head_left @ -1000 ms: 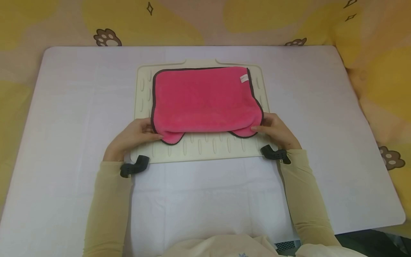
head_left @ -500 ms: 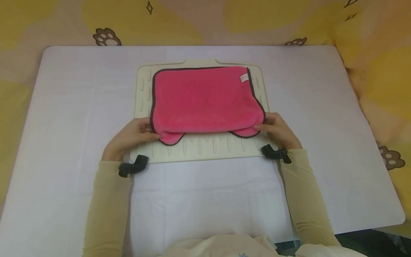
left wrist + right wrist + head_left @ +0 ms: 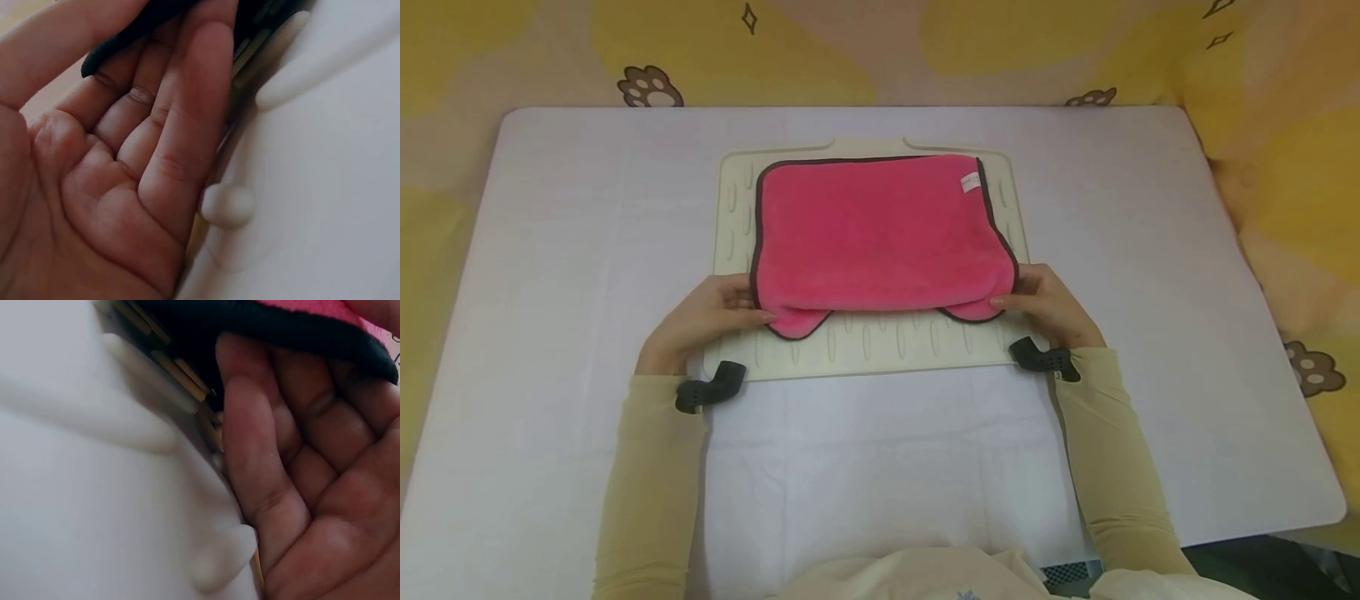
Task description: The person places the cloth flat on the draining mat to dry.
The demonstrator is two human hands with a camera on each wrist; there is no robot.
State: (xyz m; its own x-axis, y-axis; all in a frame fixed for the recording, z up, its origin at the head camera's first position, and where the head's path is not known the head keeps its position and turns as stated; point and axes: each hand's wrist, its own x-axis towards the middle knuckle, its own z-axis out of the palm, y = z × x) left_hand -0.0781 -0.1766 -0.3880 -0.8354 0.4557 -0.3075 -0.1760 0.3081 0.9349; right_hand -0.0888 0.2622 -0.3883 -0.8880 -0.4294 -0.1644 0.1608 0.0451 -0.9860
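A pink towel [image 3: 872, 233] with a dark edge band and a small white label lies over a cream ridged board [image 3: 865, 350] in the head view. Its near side is folded under, and two rounded corners stick out toward the person. The left hand [image 3: 703, 321] pinches the near left corner, thumb on top and the other fingers beneath the cloth. At the near right corner the right hand [image 3: 1048, 304] does the same. In the right wrist view the right fingers [image 3: 250, 437] lie under the dark band [image 3: 281, 322], close to the board's ridges. The left fingertips are partly hidden by the cloth.
The board lies on a white-covered table [image 3: 880, 458]. A yellow patterned cloth [image 3: 880, 50] with paw prints hangs behind and to the right. A black wrist piece sits at each sleeve cuff. The person's body is at the near edge.
Both hands shifted slightly outward, drawing the towel's near corners a little wider. Over the last half second there is hardly any movement, and the board has stayed put.
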